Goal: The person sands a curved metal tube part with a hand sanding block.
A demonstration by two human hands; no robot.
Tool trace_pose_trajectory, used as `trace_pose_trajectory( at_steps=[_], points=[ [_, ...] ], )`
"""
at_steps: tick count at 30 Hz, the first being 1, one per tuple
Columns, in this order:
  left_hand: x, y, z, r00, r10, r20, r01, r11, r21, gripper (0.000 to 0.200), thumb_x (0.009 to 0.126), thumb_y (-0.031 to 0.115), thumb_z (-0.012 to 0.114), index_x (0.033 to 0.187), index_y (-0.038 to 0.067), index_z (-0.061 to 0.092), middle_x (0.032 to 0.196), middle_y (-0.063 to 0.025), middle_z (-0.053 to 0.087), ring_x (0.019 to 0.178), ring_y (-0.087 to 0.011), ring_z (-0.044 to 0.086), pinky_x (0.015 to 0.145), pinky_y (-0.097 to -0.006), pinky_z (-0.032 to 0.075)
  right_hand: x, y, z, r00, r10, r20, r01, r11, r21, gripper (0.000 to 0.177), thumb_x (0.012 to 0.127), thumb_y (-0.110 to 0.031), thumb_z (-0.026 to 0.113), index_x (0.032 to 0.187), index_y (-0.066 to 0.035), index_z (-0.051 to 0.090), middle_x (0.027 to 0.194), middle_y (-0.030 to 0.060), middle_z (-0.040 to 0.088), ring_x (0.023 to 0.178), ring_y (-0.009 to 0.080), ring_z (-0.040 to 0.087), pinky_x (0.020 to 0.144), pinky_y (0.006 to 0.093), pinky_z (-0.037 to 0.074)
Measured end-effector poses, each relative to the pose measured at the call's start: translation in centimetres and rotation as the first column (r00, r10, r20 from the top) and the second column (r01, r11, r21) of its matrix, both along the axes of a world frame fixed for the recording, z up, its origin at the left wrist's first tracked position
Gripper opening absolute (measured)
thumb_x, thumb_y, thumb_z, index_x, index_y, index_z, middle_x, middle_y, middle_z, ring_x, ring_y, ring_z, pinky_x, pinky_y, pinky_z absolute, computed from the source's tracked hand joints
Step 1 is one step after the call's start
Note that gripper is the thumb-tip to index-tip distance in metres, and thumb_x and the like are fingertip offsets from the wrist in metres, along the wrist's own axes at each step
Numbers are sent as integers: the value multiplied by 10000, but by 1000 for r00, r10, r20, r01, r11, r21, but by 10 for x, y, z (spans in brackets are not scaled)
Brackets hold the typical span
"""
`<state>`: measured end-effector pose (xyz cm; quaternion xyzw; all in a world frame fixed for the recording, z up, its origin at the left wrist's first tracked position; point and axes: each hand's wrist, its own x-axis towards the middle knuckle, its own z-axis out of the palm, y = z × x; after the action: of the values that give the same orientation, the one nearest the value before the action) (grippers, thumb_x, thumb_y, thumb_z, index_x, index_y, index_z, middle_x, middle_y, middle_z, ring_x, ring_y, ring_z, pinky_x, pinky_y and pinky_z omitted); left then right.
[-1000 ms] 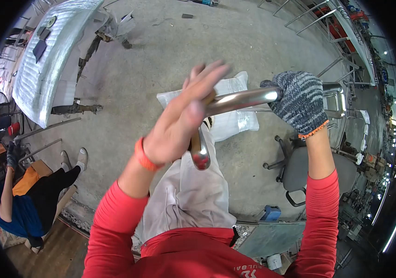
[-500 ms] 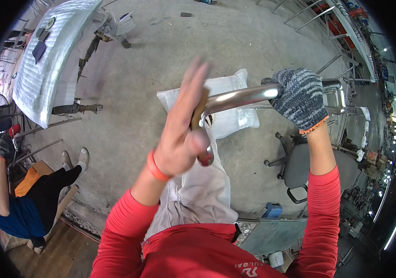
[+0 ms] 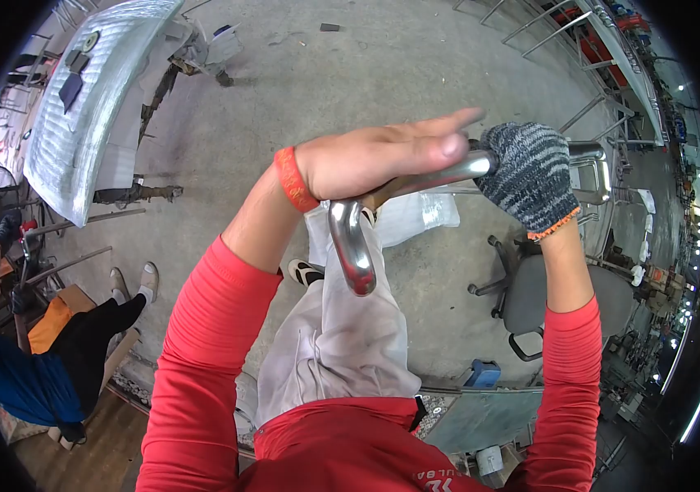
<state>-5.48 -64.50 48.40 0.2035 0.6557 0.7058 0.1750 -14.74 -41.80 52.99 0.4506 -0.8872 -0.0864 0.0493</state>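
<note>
My left hand (image 3: pixel 370 160), bare with an orange wristband (image 3: pixel 295 179), lies lengthwise along a shiny bent metal tube (image 3: pixel 355 258). Its fingers and thumb point right, stretched along the tube's upper side. A brown sheet or pad (image 3: pixel 380 194) shows under the palm, pressed against the metal by the bend; most of it is hidden. My right hand (image 3: pixel 530 174), in a grey knitted glove with an orange cuff, is wrapped around the same tube. Past the glove the tube bends into a frame (image 3: pixel 600 172). The tube's bent end hangs toward my legs.
A white wrapped package (image 3: pixel 428 217) lies on the floor below the tube. An office chair (image 3: pixel 559 299) stands at right. On the left are a plastic-wrapped panel (image 3: pixel 96 98) and a person (image 3: pixel 30 361) in blue. More metal frames (image 3: pixel 563 33) stand at upper right.
My left hand has swung from upright at the tube's bend to lying along the tube, moving right toward the glove. My right hand stays in place. The person at left has moved their arms.
</note>
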Motion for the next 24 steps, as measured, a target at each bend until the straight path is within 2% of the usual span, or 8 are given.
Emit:
trace_pose_trajectory(
  at_steps=[5, 9, 11, 13, 15, 19, 23, 24],
  points=[
    [48, 11, -5, 967, 229, -111, -222, 972, 75, 1120, 862, 831, 352, 1550, -36, 183, 1524, -273, 362, 1409, -357, 381, 1157, -396, 277, 0, 5, -3, 1000, -14, 9, 14, 1000, -6, 233, 670, -319, 727, 806, -129, 720, 729, 114, 678, 720, 311, 676, 657, 430, 538],
    [88, 44, -16, 762, 636, -118, -620, 771, 148, 1157, 851, 811, 429, 1546, -62, 122, 1584, -276, 226, 1492, -337, 200, 1211, -427, 111, 0, 9, -4, 1000, 9, -3, -9, 1000, 23, 211, 734, -308, 730, 782, -108, 685, 731, 120, 650, 682, 328, 630, 628, 436, 482],
    [99, 75, -38, 423, 850, -314, -823, 506, 258, 1218, 821, 840, 432, 1550, -61, 58, 1596, -275, 185, 1500, -327, 178, 1211, -418, 112, 2, 7, -3, 999, 25, -21, -25, 1000, 8, 210, 726, -302, 740, 793, -108, 691, 736, 116, 652, 682, 324, 627, 637, 431, 487],
    [109, 57, -31, 554, 756, -349, -782, 616, 95, 1254, 800, 863, 424, 1552, -55, 21, 1599, -277, 173, 1481, -335, 235, 1198, -411, 166, 2, 5, -2, 999, 31, 9, -31, 1000, -3, 212, 724, -297, 742, 815, -110, 699, 740, 112, 653, 684, 323, 625, 647, 430, 490],
    [91, 40, -5, 708, 706, 16, -693, 690, 208, 1219, 824, 843, 417, 1549, -67, 49, 1587, -282, 210, 1448, -341, 308, 1174, -406, 231, 1, 3, -1, 998, 14, 60, -13, 1000, -23, 217, 721, -295, 742, 835, -114, 705, 741, 112, 653, 688, 325, 626, 658, 433, 492],
    [39, 1, -6, 957, 285, -53, -266, 937, 226, 974, 936, 689, 434, 1548, -32, 198, 1551, -295, 297, 1426, -335, 348, 1162, -401, 261, 4, 1, -1, 998, -36, 42, 36, 999, 6, 201, 721, -290, 727, 825, -120, 706, 753, 111, 661, 706, 321, 638, 668, 443, 494],
    [-8, 4, -3, 994, -25, -107, 24, 1000, -16, 896, 971, 693, 301, 1558, 19, 237, 1422, -272, 495, 1316, -298, 483, 1108, -369, 332, 4, 3, -1, 999, -31, 44, 30, 999, 30, 213, 691, -303, 725, 822, -135, 728, 754, 119, 693, 736, 308, 686, 669, 428, 544],
    [-10, 9, -1, 995, 14, -100, -16, 1000, -12, 771, 1008, 546, 418, 1562, 39, 239, 1372, -225, 555, 1110, -230, 609, 973, -312, 449, 4, 5, 0, 999, -28, 41, 26, 999, 28, 218, 693, -308, 725, 826, -135, 728, 756, 118, 694, 740, 307, 687, 672, 427, 545]
  ],
)
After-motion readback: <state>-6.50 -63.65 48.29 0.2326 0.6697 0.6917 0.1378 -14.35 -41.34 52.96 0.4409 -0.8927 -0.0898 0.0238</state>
